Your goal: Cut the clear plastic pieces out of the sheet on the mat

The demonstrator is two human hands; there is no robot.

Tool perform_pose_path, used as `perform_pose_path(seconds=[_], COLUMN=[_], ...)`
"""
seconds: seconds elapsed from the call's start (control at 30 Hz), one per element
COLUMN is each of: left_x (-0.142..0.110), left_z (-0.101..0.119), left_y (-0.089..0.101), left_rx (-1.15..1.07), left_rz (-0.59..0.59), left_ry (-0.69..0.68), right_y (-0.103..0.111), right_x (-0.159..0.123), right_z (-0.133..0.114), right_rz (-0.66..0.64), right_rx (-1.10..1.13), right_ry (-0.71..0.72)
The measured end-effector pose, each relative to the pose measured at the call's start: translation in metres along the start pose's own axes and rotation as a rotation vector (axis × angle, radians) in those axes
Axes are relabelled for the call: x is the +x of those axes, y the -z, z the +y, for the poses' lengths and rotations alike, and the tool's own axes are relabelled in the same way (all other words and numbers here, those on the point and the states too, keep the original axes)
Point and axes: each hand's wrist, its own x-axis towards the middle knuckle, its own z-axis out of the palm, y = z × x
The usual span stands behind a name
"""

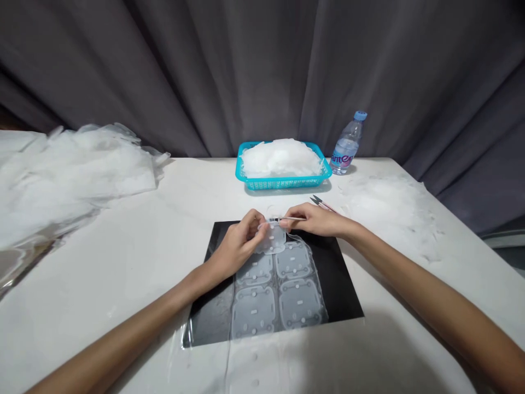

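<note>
My left hand is closed, thumb and fingers pinching the edge of a translucent moulded square piece that is lifted at the top of a clear sheet. Several more such rounded squares, with small knobs and slots, lie in rows on a black mat. In my right hand is a thin pale stick-like tool, its tip close to the top edge of the lifted piece. Fingers partly hide that tip. The sheet runs past the mat's near edge onto the white table.
Behind my hands stands a turquoise basket heaped with white translucent pieces. A water bottle is beside it. Small scissors or snips lie past my right hand. Piles of translucent material cover the left and right of the white table.
</note>
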Motion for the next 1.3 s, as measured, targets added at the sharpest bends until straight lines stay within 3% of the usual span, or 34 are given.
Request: perform_pose_path(seconds=[0.2, 0.4, 0.6, 0.97, 1.03, 1.13, 1.2, 1.3], left_x=[0.007, 0.011, 0.012, 0.022, 0.023, 0.023, 0.022, 0.019], left_z=[-0.003, 0.003, 0.007, 0.004, 0.004, 0.007, 0.007, 0.005], left_y=[-0.006, -0.008, -0.006, 0.0, 0.001, 0.006, 0.008, 0.006], left_rx=[-0.421, -0.565, -0.588, -0.625, -0.613, -0.571, -0.539, -0.506], left_rz=[-0.049, -0.079, -0.06, -0.115, -0.174, -0.374, -0.422, -0.384], left_ry=[0.151, 0.235, 0.274, 0.421, 0.425, 0.417, 0.374, 0.27], right_y=[-0.004, 0.005, 0.004, -0.006, -0.008, -0.004, 0.005, 0.023], right_x=[0.0, -0.002, -0.003, -0.006, -0.004, 0.001, 0.003, 0.0], right_z=[-0.009, -0.012, -0.007, -0.007, -0.003, 0.004, 0.007, 0.004], right_rz=[0.004, -0.056, -0.059, 0.064, 0.146, 0.279, 0.255, 0.077], right_rx=[0.242, 0.222, 0.133, -0.176, -0.333, -0.49, -0.479, -0.408], right_ry=[0.051, 0.054, 0.078, 0.177, 0.152, 0.083, 0.065, 0.071])
